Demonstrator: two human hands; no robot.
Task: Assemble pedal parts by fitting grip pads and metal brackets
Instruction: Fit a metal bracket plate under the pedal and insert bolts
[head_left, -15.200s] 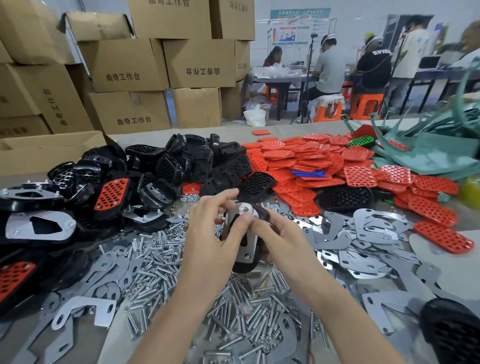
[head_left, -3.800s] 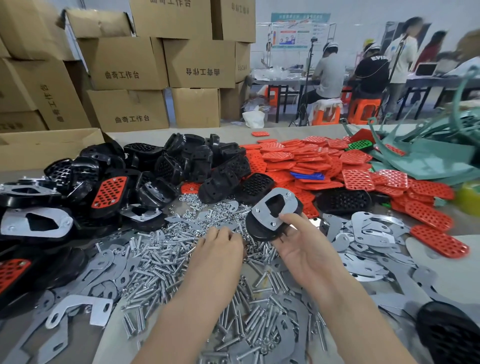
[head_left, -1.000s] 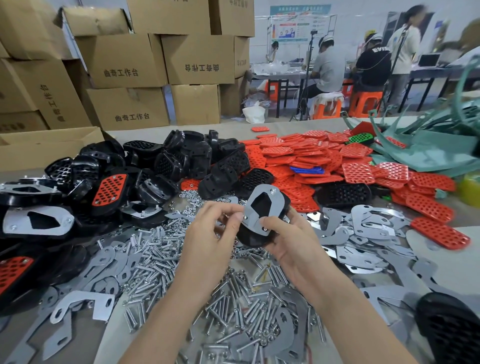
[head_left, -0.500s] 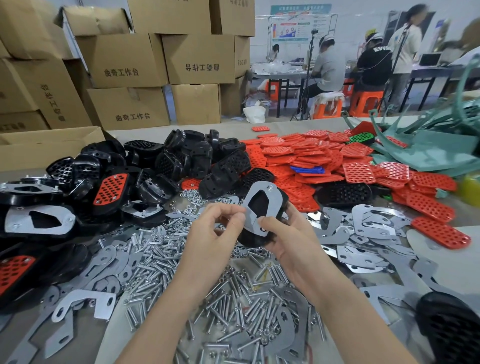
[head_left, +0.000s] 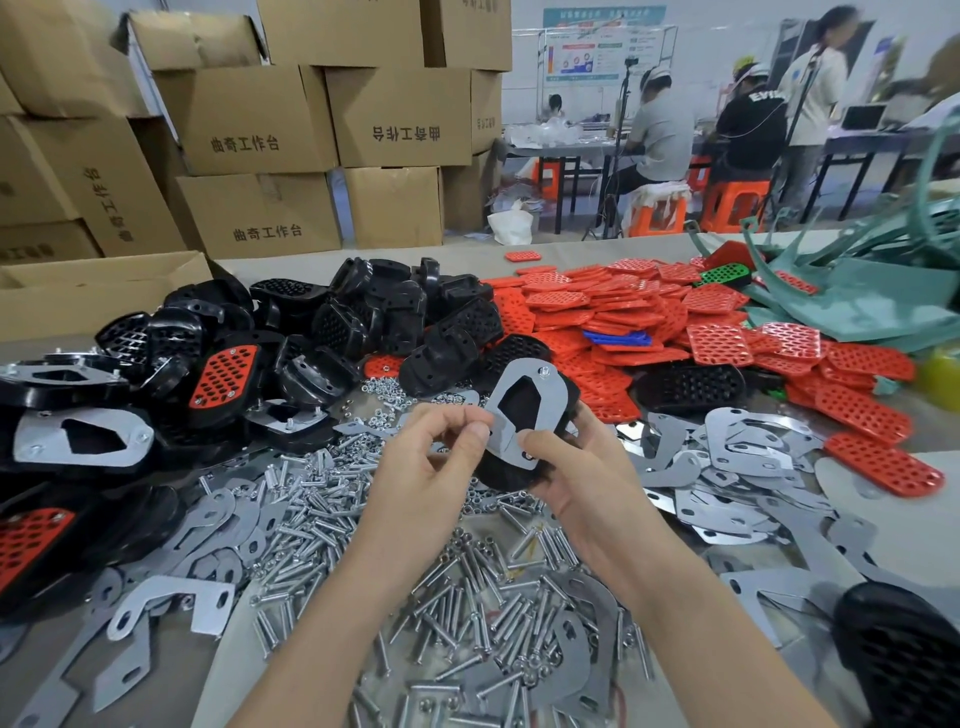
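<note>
While it is held up off the table (head_left: 467, 260), the pedal body (head_left: 498, 475) sits in the right hand (head_left: 576, 467): fingers curl under it and the thumb lies on the metal bracket (head_left: 549, 405) on its upper face. One bolt head (head_left: 544, 370) shows at the bracket's far end. On the left hand (head_left: 441, 457), the fingertips are pinched together and touch the bracket's left edge; I cannot tell whether they hold a small part.

Head view, positions relative to the pedal body:
- Loose bolts (head_left: 322, 499): below and left.
- Nuts (head_left: 384, 389): just left, beyond.
- Black shells (head_left: 374, 312): farther beyond, left.
- Red grip pads (head_left: 597, 312): beyond, right.
- Spare brackets (head_left: 737, 447): right.
- Assembled pedals (head_left: 78, 436): far left.
</note>
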